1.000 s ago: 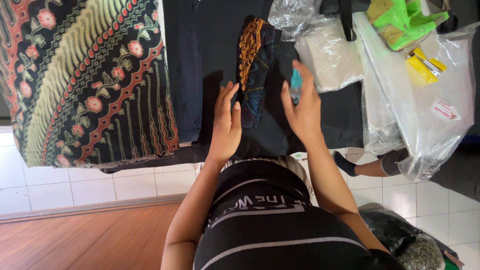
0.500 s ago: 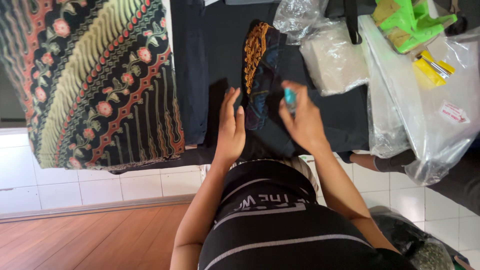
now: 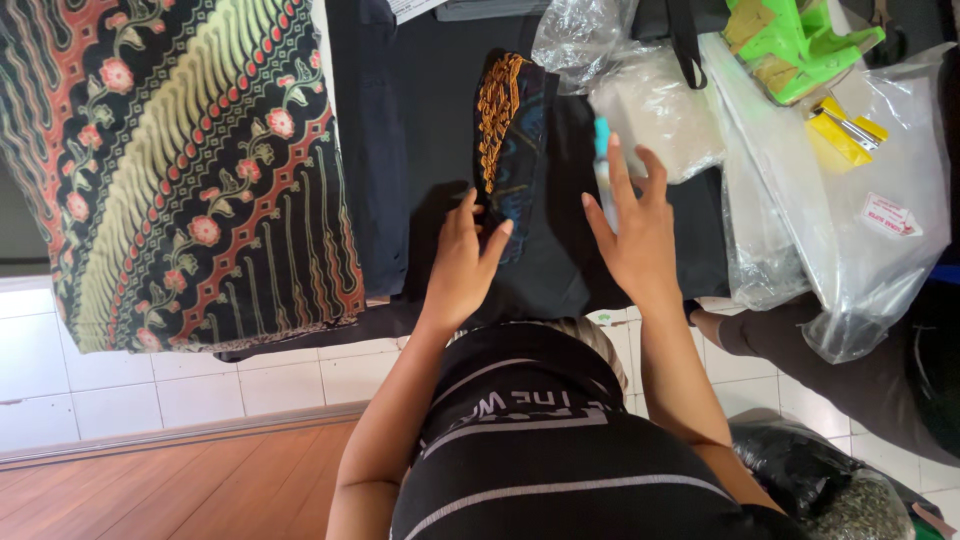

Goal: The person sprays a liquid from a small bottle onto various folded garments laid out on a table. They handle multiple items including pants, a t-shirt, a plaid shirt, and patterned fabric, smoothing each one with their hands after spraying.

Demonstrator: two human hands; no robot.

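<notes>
A folded dark garment with orange-gold and blue patterning point(image 3: 508, 140) is seen lying on a black cloth-covered table point(image 3: 430, 150), at 12 o'clock from the left hand point(image 3: 462, 265), whose fingertips are pressed on its lower end without gripping it. The right hand point(image 3: 632, 235) is held open and empty, fingers spread, just at 3 o'clock of the garment. With clear plastic bags point(image 3: 840, 210) crowded at 2 o'clock, the fold could be dragged askew by one-sided pressure, or a bag snagged and pulled off the edge.
</notes>
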